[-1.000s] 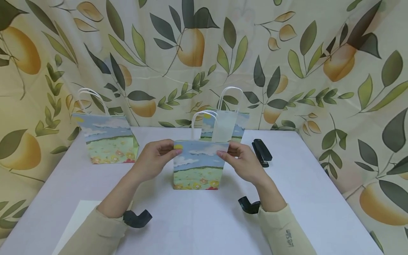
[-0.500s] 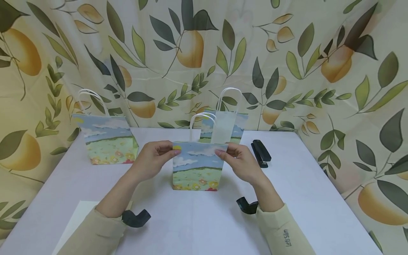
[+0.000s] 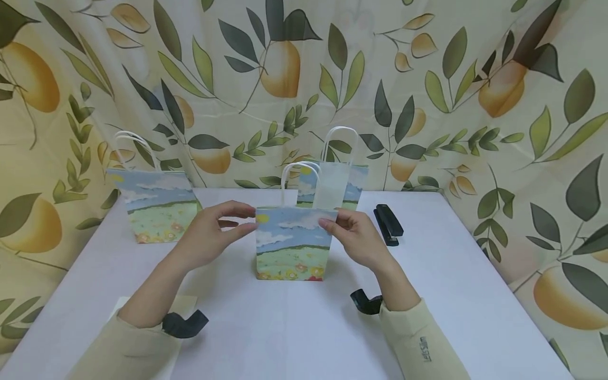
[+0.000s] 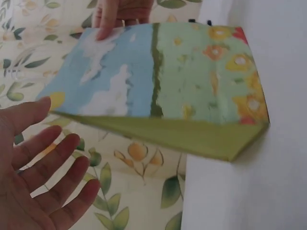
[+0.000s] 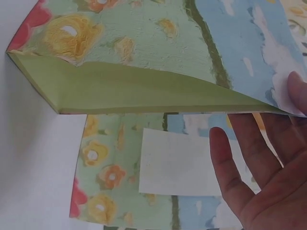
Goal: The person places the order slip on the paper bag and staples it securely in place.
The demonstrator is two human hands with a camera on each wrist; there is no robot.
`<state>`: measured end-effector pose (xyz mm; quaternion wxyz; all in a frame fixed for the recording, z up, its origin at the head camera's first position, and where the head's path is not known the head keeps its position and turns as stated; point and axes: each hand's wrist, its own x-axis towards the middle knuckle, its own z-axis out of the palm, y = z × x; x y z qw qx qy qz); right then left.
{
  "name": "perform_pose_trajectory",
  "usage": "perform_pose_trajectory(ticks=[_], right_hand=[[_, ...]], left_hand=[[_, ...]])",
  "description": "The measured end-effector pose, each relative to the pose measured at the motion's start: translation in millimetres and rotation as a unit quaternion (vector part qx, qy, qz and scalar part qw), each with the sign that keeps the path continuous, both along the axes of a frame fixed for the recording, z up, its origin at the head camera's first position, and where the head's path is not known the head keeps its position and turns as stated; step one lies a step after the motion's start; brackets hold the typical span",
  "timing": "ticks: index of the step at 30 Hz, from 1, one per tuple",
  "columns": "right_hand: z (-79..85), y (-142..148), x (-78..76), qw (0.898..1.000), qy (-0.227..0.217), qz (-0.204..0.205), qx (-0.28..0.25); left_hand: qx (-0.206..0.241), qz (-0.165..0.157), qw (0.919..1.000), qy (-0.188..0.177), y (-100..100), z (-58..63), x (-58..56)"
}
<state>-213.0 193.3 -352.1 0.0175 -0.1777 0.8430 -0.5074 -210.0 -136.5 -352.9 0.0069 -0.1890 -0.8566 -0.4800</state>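
A small paper gift bag (image 3: 292, 248) with a sky-and-meadow print stands upright mid-table, white handles raised. My right hand (image 3: 358, 235) pinches its top right corner, thumb on the printed front and index finger behind; the other fingers extend in the right wrist view. At the top left corner, my left hand (image 3: 209, 235) has its fingers loosely spread. Its thumb (image 4: 41, 108) is right at the corner by the yellow sun in the left wrist view, and I cannot tell whether it touches. The bag's green side panel (image 4: 158, 134) folds inward.
Behind stands a matching bag (image 3: 357, 184) with a white card (image 3: 331, 184) on its front. Another such bag (image 3: 159, 208) stands at the left. A black stapler (image 3: 388, 224) lies right of my right hand. Pale paper (image 3: 187, 302) lies under my left forearm.
My left hand has let go of the bag's top left corner, its fingers parting and the hand shifting left. My right hand keeps its pinch, and the bag stays in place.
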Motion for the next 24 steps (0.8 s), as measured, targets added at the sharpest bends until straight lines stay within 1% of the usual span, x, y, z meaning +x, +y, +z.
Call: perform_pose_trajectory(ticks=[5, 10, 15, 21, 24], right_hand=[[1.1, 0, 0.0, 1.000, -0.010, 0.000, -0.002], [1.0, 1, -1.2, 1.000, -0.010, 0.003, -0.003], [1.6, 2, -2.2, 1.000, -0.009, 0.001, -0.007], [0.4, 2, -1.4, 1.000, -0.014, -0.001, -0.009], [-0.7, 2, -0.7, 1.000, -0.015, -0.001, -0.011]], left_hand=[[-0.074, 0.000, 0.9973, -0.003, -19, -1.2, 5.9], [-0.139, -0.017, 0.9901, -0.010, -38, -7.0, 12.3], [-0.208, -0.050, 0.9760, -0.039, -55, -13.0, 17.7], [-0.264, -0.080, 0.9575, -0.083, -73, -20.4, 29.3], [-0.291, -0.086, 0.9475, -0.101, -81, -25.5, 36.8]])
